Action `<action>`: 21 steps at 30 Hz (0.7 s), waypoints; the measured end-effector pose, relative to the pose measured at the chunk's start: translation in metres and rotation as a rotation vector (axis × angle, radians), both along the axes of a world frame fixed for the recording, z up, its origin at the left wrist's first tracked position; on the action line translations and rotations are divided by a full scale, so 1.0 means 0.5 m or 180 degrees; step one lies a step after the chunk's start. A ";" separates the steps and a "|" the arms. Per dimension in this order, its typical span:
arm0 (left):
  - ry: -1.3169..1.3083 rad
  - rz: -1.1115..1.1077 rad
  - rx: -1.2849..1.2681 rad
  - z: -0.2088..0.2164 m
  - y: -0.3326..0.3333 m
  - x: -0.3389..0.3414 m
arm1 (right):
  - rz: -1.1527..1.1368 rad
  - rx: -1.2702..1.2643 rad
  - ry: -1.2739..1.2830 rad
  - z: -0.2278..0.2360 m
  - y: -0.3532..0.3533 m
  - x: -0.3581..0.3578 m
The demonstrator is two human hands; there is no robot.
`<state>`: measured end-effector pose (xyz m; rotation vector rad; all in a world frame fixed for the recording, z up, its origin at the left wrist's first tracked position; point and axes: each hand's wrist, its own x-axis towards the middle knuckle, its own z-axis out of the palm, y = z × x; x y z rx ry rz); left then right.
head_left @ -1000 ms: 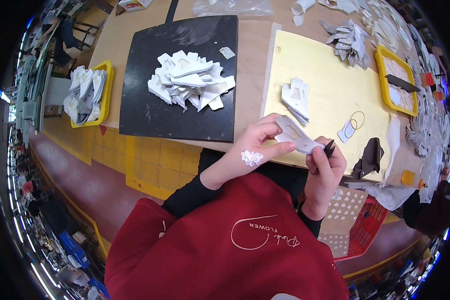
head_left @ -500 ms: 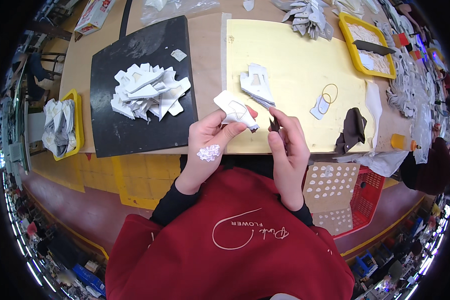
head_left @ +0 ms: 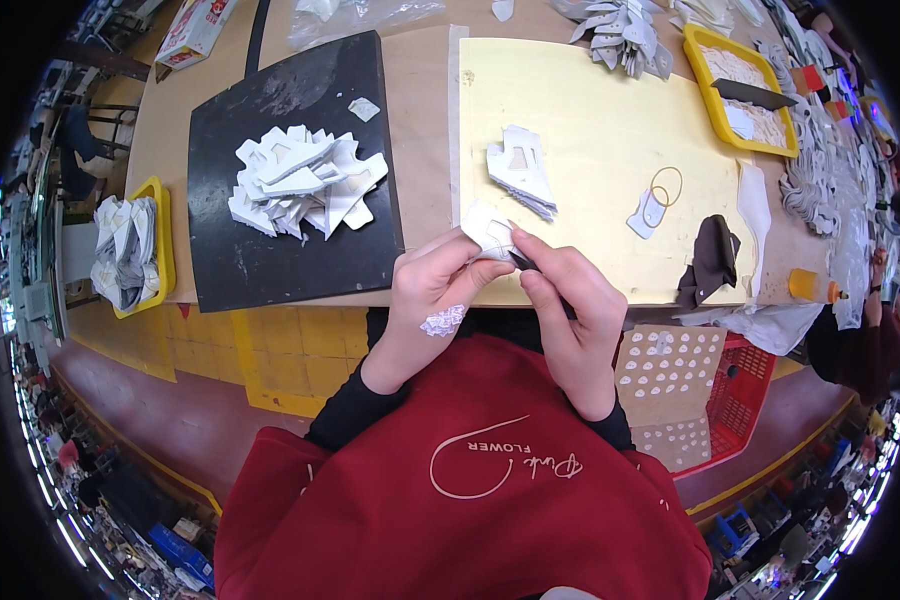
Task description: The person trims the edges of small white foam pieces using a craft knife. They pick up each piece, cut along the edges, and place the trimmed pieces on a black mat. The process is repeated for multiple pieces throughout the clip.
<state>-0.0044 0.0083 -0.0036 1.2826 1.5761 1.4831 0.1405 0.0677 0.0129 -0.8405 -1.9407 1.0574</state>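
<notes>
My left hand (head_left: 432,290) pinches a white cut shoe piece (head_left: 487,232) with a stitched outline, above the near edge of the pale yellow sheet (head_left: 600,110). A shiny patch covers the back of that hand. Fingers closed, my right hand (head_left: 575,300) holds small dark snips (head_left: 521,261), mostly hidden in the grip. Their tip meets the right edge of the piece, and my right fingertips touch it too. Just beyond, a small stack of white pieces (head_left: 522,175) lies on the sheet. To the left, a loose heap of similar pieces (head_left: 305,180) sits on a black board (head_left: 235,265).
Far left stands a yellow basket (head_left: 168,245) of white pieces. A yellow tray (head_left: 703,95) with a dark blade across it is at the far right. Nearer lie rubber bands (head_left: 667,187), dark cloth (head_left: 710,260) and an orange-yellow bottle (head_left: 808,285). A red crate (head_left: 740,400) stands below the edge.
My hands have come together; the snips, apart from the piece before, now meet its edge. The white piece has tilted more upright. The whole view has shifted slightly.
</notes>
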 end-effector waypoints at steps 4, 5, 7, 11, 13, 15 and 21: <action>0.0268 -0.0066 -0.0023 0.006 -0.002 -0.002 | -0.0022 0.0039 0.0039 -0.003 0.001 0.001; 0.0268 -0.0084 -0.0056 0.006 -0.003 -0.002 | -0.0049 0.0039 0.0063 -0.006 0.001 0.000; -0.0315 -0.0185 -0.0375 0.003 0.002 0.000 | -0.0111 0.0049 -0.0004 -0.010 0.004 -0.002; 0.0527 -0.0200 -0.0646 -0.043 0.013 -0.011 | -0.0405 -0.0203 -0.0360 -0.025 0.010 0.004; 0.1042 -0.0297 -0.1150 -0.053 0.006 -0.018 | -0.0549 -0.0351 -0.0466 -0.039 0.013 0.010; 0.1491 -0.0048 -0.1276 -0.052 -0.001 -0.012 | -0.0585 -0.0382 -0.0496 -0.058 0.016 0.016; 0.1940 0.0988 -0.0331 -0.003 0.021 -0.020 | -0.0456 -0.0221 -0.0575 -0.091 0.009 0.005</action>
